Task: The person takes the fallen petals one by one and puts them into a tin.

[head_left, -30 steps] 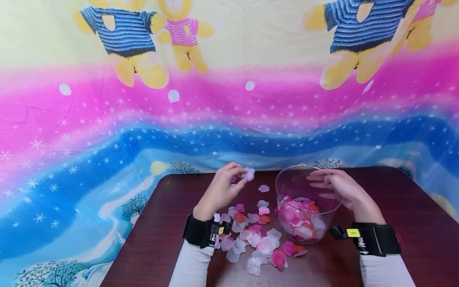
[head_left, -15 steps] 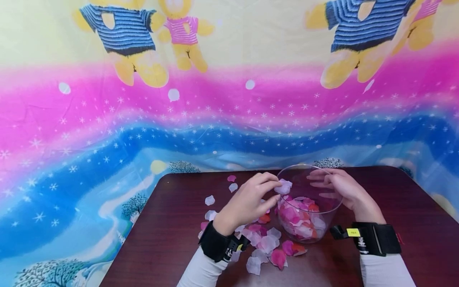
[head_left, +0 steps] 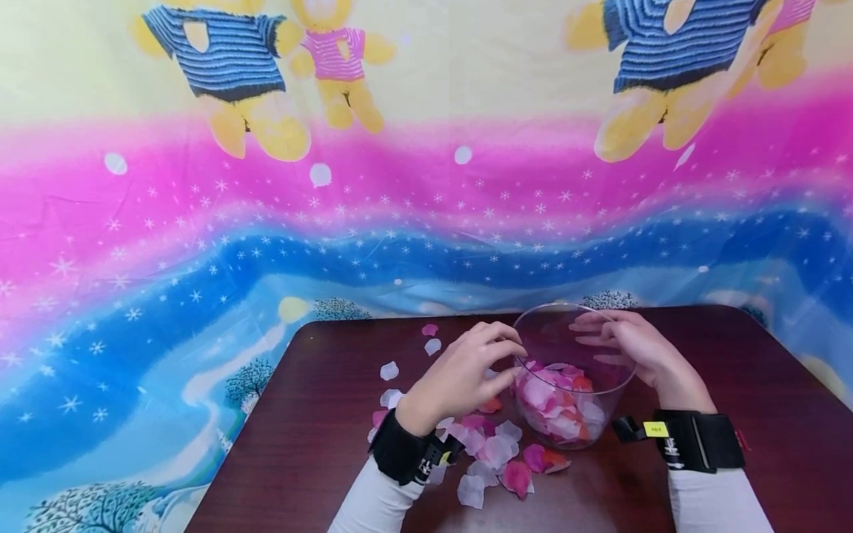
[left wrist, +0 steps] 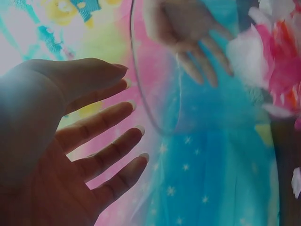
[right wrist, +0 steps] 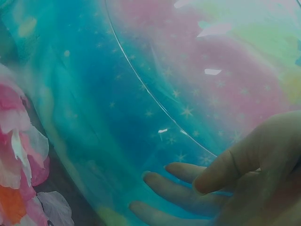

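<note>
My left hand (head_left: 466,370) is at the left rim of a clear round bowl (head_left: 611,388). In the left wrist view its fingers (left wrist: 106,120) are spread and relaxed with nothing between them. Pink, white and orange-red artificial petals (head_left: 553,403) fill the lower part of the bowl. On the bowl's right side my right hand (head_left: 643,352) lies against the outer wall, its fingers extended and spread, as the right wrist view shows of the hand (right wrist: 244,183). Loose petals (head_left: 496,450) lie on the table left of the bowl, partly hidden under my left forearm.
A dark reddish-brown table (head_left: 320,414) carries the bowl and petals. Several stray petals, such as a white petal (head_left: 389,371) and a pink petal (head_left: 429,329), lie toward the back left. A patterned cloth backdrop (head_left: 426,192) hangs close behind the table's far edge.
My left hand, pinching a pale lilac petal a second ago, has moved right to the bowl's rim and let the petal go. The right hand and the bowl have stayed in place.
</note>
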### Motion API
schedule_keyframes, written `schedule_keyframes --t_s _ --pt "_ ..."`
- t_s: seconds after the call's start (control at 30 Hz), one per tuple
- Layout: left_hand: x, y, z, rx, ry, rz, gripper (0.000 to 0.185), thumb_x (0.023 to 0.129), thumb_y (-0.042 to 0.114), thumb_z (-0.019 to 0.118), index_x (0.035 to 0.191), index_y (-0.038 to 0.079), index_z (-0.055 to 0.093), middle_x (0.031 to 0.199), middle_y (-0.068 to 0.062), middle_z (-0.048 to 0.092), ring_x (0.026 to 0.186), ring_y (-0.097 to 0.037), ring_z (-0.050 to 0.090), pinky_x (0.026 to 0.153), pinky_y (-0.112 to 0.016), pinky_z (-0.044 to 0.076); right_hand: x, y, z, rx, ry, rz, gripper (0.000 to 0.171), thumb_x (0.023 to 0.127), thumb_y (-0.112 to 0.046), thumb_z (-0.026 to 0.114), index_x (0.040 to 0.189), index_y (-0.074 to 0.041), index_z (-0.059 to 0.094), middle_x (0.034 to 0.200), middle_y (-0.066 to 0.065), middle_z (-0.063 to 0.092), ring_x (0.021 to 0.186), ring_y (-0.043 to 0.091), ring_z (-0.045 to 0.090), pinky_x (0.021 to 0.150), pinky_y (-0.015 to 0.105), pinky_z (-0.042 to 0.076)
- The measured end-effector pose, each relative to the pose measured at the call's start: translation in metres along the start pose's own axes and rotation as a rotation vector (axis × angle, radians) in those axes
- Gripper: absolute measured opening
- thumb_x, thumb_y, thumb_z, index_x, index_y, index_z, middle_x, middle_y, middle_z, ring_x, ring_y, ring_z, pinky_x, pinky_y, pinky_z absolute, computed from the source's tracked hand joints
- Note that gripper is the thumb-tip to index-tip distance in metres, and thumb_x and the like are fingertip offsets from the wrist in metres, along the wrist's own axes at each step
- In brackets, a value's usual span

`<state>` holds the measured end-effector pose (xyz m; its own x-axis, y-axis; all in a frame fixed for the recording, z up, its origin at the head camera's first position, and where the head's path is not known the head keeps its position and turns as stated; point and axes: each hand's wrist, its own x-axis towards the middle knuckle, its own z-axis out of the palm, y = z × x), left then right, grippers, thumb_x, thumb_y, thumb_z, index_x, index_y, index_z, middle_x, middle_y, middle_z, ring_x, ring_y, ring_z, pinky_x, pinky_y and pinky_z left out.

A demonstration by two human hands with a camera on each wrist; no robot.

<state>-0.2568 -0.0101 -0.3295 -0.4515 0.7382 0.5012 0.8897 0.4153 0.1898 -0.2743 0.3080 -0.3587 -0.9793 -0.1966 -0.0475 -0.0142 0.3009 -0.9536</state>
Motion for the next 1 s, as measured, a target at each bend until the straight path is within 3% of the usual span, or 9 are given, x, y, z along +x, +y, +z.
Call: schedule_keyframes --t_s 0.13,0.23,0.33,0.53,0.73,1.0 --pt "-0.008 -0.018 -0.013 -0.032 0.064 -0.068 0.015 0.098 0.018 0.070 0.113 0.014 0.074 0.120 0.002 0.064 0.114 -0.014 0.058 0.099 -0.029 0.047 0.000 0.000 0.000 -0.010 0.000 -0.002 0.055 0.098 -0.001 0.027 0.150 0.003 0.045 0.149 0.026 0.051 0.133 0.047 0.052 0.102 0.056 0.049" --pt "-0.019 -0.036 -0.023 -0.041 0.110 -0.167 0.015 0.097 0.016 0.071 0.112 0.014 0.074 0.120 0.001 0.066 0.115 -0.015 0.060 0.100 -0.033 0.049 0.000 0.000 0.000 -0.011 -0.001 -0.002 0.055 0.098 -0.001 0.027 0.150 0.003 0.045 0.149 0.026 0.051 0.133 0.046 0.052 0.102 0.055 0.049" --pt "-0.030 -0.052 -0.030 -0.040 0.104 -0.281 0.016 0.098 0.017 0.072 0.113 0.014 0.074 0.122 0.001 0.066 0.116 -0.017 0.061 0.098 -0.036 0.050 0.000 0.000 0.000 -0.008 -0.001 0.001 0.056 0.097 -0.001 0.026 0.150 0.002 0.045 0.148 0.025 0.052 0.133 0.046 0.052 0.101 0.054 0.050" --pt "-0.045 -0.074 -0.034 -0.037 -0.048 -0.471 0.021 0.096 0.019 0.073 0.116 0.011 0.073 0.121 -0.004 0.067 0.115 -0.026 0.063 0.098 -0.044 0.049 0.000 0.000 0.000 -0.008 0.002 0.001 0.056 0.097 -0.001 0.026 0.150 0.002 0.045 0.148 0.025 0.052 0.132 0.046 0.052 0.101 0.055 0.050" --pt "-0.052 -0.087 -0.020 -0.099 -0.230 -0.569 0.017 0.092 0.009 0.076 0.109 0.005 0.074 0.105 -0.009 0.070 0.097 -0.025 0.066 0.088 -0.041 0.055 0.000 0.000 -0.001 -0.009 0.000 0.003 0.056 0.097 -0.001 0.027 0.149 0.003 0.045 0.148 0.025 0.052 0.132 0.046 0.053 0.100 0.053 0.051" --pt "-0.059 -0.102 0.001 -0.115 -0.368 -0.704 0.009 0.089 0.011 0.080 0.096 0.007 0.076 0.086 0.000 0.068 0.074 -0.014 0.059 0.073 -0.034 0.053 0.000 0.000 -0.001 -0.004 0.000 0.004 0.055 0.097 -0.001 0.027 0.149 0.003 0.046 0.148 0.025 0.052 0.131 0.045 0.054 0.100 0.052 0.051"
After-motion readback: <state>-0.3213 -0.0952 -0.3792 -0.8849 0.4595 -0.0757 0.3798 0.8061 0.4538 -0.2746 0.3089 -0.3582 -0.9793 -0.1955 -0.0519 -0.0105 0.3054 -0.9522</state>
